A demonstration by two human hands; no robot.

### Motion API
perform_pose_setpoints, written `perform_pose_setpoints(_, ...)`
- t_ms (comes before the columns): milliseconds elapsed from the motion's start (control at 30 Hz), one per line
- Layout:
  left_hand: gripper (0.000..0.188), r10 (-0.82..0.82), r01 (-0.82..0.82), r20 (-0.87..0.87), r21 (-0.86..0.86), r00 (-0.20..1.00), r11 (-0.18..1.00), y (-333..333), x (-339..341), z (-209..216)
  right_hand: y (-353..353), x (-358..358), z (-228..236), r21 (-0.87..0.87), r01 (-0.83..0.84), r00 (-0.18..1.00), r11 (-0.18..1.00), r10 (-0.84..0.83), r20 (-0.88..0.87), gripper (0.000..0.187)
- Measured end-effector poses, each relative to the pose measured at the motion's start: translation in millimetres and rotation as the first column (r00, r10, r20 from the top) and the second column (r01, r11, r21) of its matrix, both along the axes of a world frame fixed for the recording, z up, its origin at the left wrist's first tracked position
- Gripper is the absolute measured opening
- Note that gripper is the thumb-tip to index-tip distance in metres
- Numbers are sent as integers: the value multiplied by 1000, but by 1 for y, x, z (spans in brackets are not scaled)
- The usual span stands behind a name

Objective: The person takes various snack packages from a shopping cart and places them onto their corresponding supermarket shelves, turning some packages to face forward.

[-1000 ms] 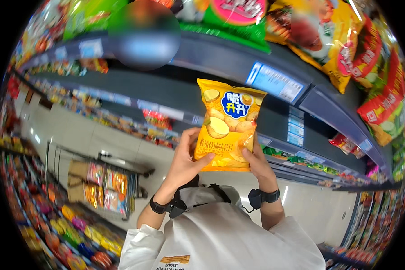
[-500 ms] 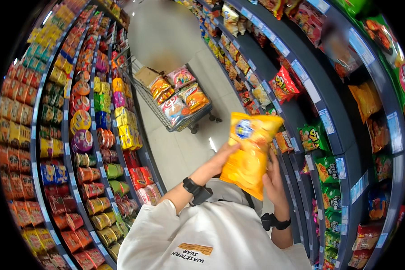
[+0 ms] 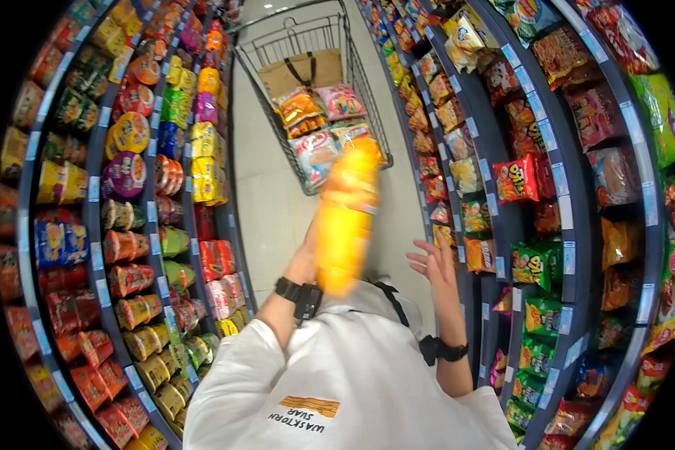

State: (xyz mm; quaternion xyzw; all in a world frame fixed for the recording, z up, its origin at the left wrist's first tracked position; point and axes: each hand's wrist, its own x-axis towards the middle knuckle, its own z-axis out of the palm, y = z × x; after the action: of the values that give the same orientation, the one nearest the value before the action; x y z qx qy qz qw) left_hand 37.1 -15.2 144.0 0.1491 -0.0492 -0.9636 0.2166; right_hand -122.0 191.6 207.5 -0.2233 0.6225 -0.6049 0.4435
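Note:
My left hand [image 3: 304, 251] grips a yellow snack bag [image 3: 345, 225] by its left side; the bag is smeared by motion and hides most of the fingers. It hangs in front of me, its far end overlapping the near end of a wire shopping cart [image 3: 386, 142]. My right hand [image 3: 439, 266] is raised at the right with its fingers spread and nothing in them, apart from the bag and close to the right shelves. Inside the cart lie an orange snack bag [image 3: 300, 106], a pink bag [image 3: 342, 101], a white and blue bag [image 3: 315, 154] and another partly covered bag [image 3: 352, 133].
A brown bag with dark handles [image 3: 300, 73] sits at the cart's far end. Shelves of cup and packet noodles [image 3: 127, 247] line the left side. On the right, shelves hold snack bags, including a red bag [image 3: 514, 180] and a green one [image 3: 531, 264]. Pale floor tiles [image 3: 266, 225] run between.
My right hand has let go of the yellow bag and opened. The left hand has carried the bag leftward and turned it more upright. The cart now appears straighter ahead.

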Motion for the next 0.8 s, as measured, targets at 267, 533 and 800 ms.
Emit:
perform_pose_setpoints(267, 52, 323, 161, 489, -715, 810, 680, -43, 10, 10, -92, 43, -14, 157, -105, 993, 982, 112, -33, 85)
perform_pose_setpoints(533, 51, -24, 135, -327, 321, 945, 937, -79, 53, -21, -142, 78, 6, -152, -229, 954, 962, 252, 160, 79)
perform_pose_setpoints(800, 59, 163, 110, -438, 535, 884, 838, -91, 53, -26, -179, 66, -5, -42, -239, 969, 970, 241, 51, 62)
